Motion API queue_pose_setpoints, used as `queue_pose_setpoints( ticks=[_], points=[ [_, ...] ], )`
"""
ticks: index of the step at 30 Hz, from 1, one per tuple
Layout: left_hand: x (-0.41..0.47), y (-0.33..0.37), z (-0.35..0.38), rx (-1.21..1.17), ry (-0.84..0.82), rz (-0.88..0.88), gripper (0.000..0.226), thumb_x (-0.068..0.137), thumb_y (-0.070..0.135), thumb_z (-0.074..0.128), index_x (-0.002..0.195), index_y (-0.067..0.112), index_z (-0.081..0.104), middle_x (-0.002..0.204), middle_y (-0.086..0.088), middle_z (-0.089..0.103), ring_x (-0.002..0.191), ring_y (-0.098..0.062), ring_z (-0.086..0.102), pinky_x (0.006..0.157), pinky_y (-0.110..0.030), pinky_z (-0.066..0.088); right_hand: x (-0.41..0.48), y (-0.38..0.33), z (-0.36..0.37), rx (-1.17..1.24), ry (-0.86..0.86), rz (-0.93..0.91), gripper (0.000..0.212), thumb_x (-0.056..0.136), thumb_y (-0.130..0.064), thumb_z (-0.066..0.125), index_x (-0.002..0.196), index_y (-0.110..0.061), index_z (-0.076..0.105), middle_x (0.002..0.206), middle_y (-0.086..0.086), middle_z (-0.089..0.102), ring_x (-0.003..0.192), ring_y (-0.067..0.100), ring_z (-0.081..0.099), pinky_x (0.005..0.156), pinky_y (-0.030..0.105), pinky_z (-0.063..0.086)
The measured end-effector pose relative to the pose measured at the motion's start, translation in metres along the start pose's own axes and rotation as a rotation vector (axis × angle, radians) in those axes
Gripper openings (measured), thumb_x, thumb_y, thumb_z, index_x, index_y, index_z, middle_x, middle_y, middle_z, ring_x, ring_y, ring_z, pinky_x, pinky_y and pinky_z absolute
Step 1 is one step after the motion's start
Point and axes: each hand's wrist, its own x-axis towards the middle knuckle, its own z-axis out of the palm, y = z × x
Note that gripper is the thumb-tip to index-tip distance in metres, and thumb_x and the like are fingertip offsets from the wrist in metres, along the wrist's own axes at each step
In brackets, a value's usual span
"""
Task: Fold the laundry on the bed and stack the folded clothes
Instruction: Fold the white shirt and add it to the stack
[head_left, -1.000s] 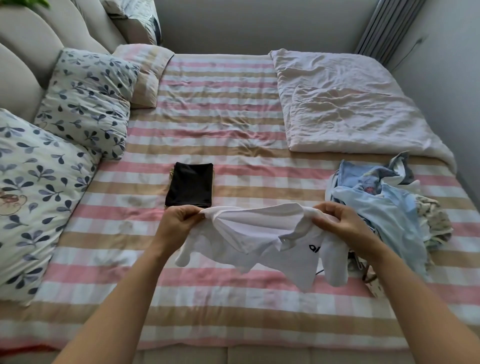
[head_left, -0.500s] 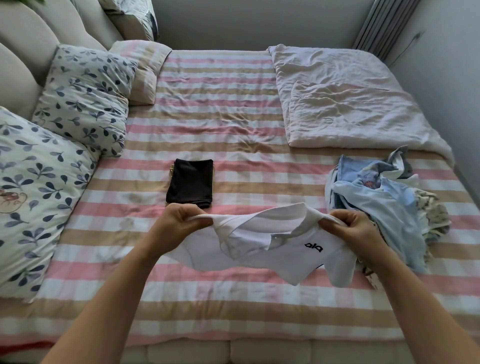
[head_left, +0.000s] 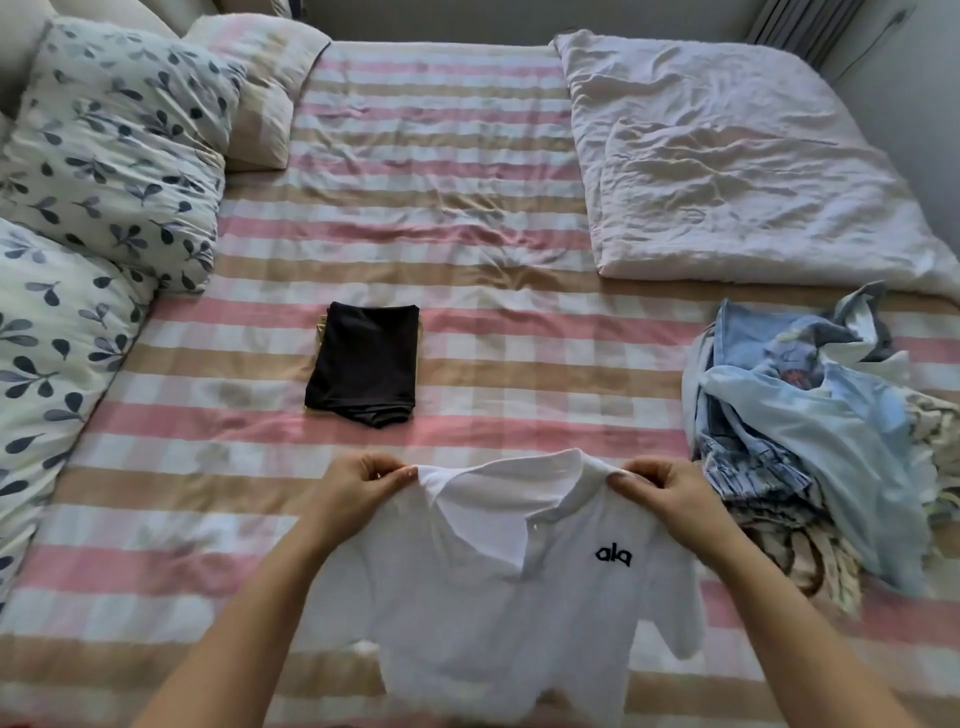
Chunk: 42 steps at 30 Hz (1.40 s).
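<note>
Head view, lower centre: my left hand (head_left: 358, 483) and right hand (head_left: 660, 488) each pinch a shoulder of the white collared polo shirt (head_left: 498, 597), spreading it square for folding. Mid-frame the folded black garment (head_left: 363, 371) waits, likely the stack's base; the crumpled pale-blue laundry heap (head_left: 810, 415) lies at right.

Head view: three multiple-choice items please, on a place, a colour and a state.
1. Where is the unfolded pile? A) on the pillows B) on the bed, right side C) on the floor
2. What colour is the folded garment mid-bed? A) black B) red C) green
3. How is the white polo shirt held? A) balled in one hand B) untouched C) pinched at the shoulders by left hand and right hand
Answers: B, it lies on the bed's right half; A, plainly black; C, each hand pinches a shoulder.
</note>
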Motion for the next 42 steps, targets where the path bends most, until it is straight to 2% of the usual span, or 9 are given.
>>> queue_pose_setpoints(
  ticks=[6, 15, 19, 22, 25, 28, 31, 36, 42],
  points=[
    [0.108, -0.086, 0.069, 0.111, 0.240, 0.089, 0.015, 0.084, 0.005, 0.064, 0.071, -0.001, 0.068, 0.067, -0.007, 0.058, 0.065, -0.020, 0.052, 0.058, -0.018, 0.033, 0.119, 0.094, 0.037, -0.279, 0.239, -0.066, 0.007, 0.082, -0.020, 0.069, 0.077, -0.017, 0.072, 0.074, -0.002, 0.066, 0.074, 0.019, 0.061, 0.066, 0.036, 0.046],
    [0.262, -0.148, 0.115, 0.519, 0.407, 0.188, 0.028, 0.095, 0.026, 0.046, 0.071, 0.012, 0.043, 0.076, -0.009, 0.055, 0.069, -0.032, 0.051, 0.056, -0.032, 0.030, 0.276, 0.156, 0.056, -0.637, 0.401, -0.098, 0.032, 0.088, -0.044, 0.055, 0.070, -0.019, 0.060, 0.078, 0.006, 0.067, 0.078, 0.031, 0.061, 0.057, 0.034, 0.039],
    [0.292, -0.153, 0.129, 0.739, 0.368, 0.160, 0.016, 0.092, 0.022, 0.052, 0.092, 0.006, 0.056, 0.097, -0.012, 0.056, 0.088, -0.034, 0.053, 0.059, -0.036, 0.034, 0.308, 0.171, 0.066, -0.785, 0.383, -0.082, 0.016, 0.088, -0.034, 0.059, 0.086, -0.018, 0.061, 0.100, 0.007, 0.060, 0.095, 0.029, 0.053, 0.065, 0.032, 0.037],
    [0.278, -0.149, 0.141, 0.681, 0.382, 0.437, 0.035, 0.072, 0.000, 0.052, 0.105, 0.013, 0.056, 0.104, -0.015, 0.059, 0.097, -0.029, 0.043, 0.075, -0.042, 0.043, 0.301, 0.173, 0.078, -0.781, 0.495, -0.384, 0.021, 0.078, -0.016, 0.072, 0.098, -0.012, 0.067, 0.100, 0.013, 0.060, 0.095, 0.035, 0.050, 0.072, 0.042, 0.047],
    [0.257, -0.147, 0.147, 0.688, 0.006, 0.628, 0.051, 0.059, 0.007, 0.047, 0.104, 0.023, 0.064, 0.120, -0.006, 0.056, 0.111, -0.023, 0.036, 0.088, -0.042, 0.038, 0.287, 0.172, 0.098, -0.839, 0.367, -0.701, 0.022, 0.066, -0.019, 0.082, 0.086, -0.017, 0.072, 0.090, 0.006, 0.065, 0.092, 0.023, 0.042, 0.069, 0.040, 0.049],
    [0.250, -0.151, 0.147, 0.682, -0.256, 0.475, 0.045, 0.064, 0.024, 0.061, 0.105, 0.041, 0.060, 0.143, 0.011, 0.029, 0.129, -0.012, 0.015, 0.087, -0.028, 0.015, 0.286, 0.172, 0.115, -0.963, 0.134, -0.561, 0.029, 0.070, -0.033, 0.077, 0.098, -0.027, 0.069, 0.110, 0.000, 0.061, 0.105, 0.019, 0.038, 0.082, 0.039, 0.042],
    [0.260, -0.146, 0.147, 0.666, -0.247, 0.445, 0.022, 0.069, 0.036, 0.074, 0.090, 0.033, 0.068, 0.133, 0.013, 0.042, 0.125, -0.014, 0.026, 0.079, -0.025, 0.013, 0.293, 0.174, 0.121, -0.982, 0.008, -0.373, 0.032, 0.082, -0.046, 0.059, 0.110, -0.032, 0.058, 0.127, -0.007, 0.044, 0.119, 0.021, 0.033, 0.089, 0.032, 0.024],
    [0.287, -0.128, 0.168, 0.600, -0.063, 0.513, 0.022, 0.079, 0.032, 0.069, 0.080, 0.010, 0.066, 0.086, -0.003, 0.065, 0.090, -0.024, 0.054, 0.074, -0.029, 0.027, 0.293, 0.165, 0.107, -0.775, 0.110, -0.394, 0.021, 0.078, -0.039, 0.068, 0.089, -0.022, 0.066, 0.105, -0.005, 0.056, 0.108, 0.022, 0.041, 0.082, 0.031, 0.020],
    [0.301, -0.126, 0.196, 0.668, 0.064, 0.396, 0.037, 0.075, 0.040, 0.068, 0.104, 0.017, 0.063, 0.125, -0.003, 0.050, 0.121, -0.025, 0.035, 0.102, -0.035, 0.018, 0.293, 0.162, 0.107, -0.627, 0.162, -0.447, 0.019, 0.071, -0.036, 0.076, 0.080, -0.020, 0.070, 0.093, -0.001, 0.060, 0.097, 0.024, 0.046, 0.077, 0.030, 0.023]
  ],
)
